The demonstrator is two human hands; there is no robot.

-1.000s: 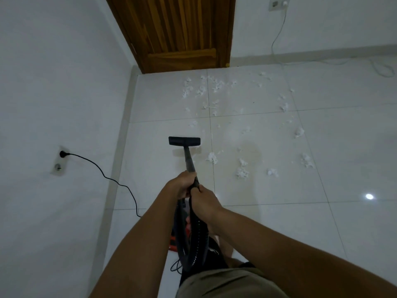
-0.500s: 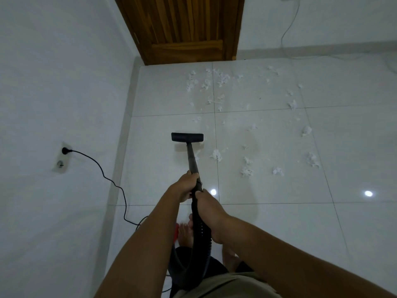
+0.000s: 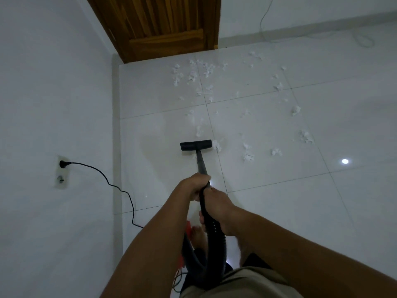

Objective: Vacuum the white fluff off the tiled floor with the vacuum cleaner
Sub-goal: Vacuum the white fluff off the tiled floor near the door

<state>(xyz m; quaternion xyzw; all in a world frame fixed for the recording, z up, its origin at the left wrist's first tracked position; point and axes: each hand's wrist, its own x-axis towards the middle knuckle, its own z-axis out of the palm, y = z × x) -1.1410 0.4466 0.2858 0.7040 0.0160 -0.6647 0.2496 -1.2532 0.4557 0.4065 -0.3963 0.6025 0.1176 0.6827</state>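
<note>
a: so, what is nearest the camera?

b: two bare forearms reach forward over khaki shorts (image 3: 240,282). low between them, a ribbed black hose (image 3: 217,250) loops down beside a bare foot (image 3: 198,235), with a sliver of the red vacuum body (image 3: 188,227) behind the left arm.

a: and the hands?

b: both are closed around the vacuum's black wand (image 3: 201,163). the left hand (image 3: 196,187) wraps it higher up, toward the floor head; the right hand (image 3: 217,202) grips just behind it, where the wand meets the hose. the two hands touch.

a: where does the wand end?

b: at a flat black floor head (image 3: 196,145), resting on the glossy white tiled floor (image 3: 279,211), just left of a grout line. a tuft of white fluff (image 3: 216,145) touches its right end, and another sits just beyond it.

a: is more fluff around?

b: yes. several clumps lie to the right of the head, and many smaller scraps are scattered further off, thickest near a wooden door (image 3: 159,26) at the far wall.

a: anything on the left?

b: a black power cord (image 3: 120,190) runs from a plug in a wall socket (image 3: 62,172) down the white wall to the floor. far right, a thin white cable (image 3: 363,38) lies by the skirting.
</note>
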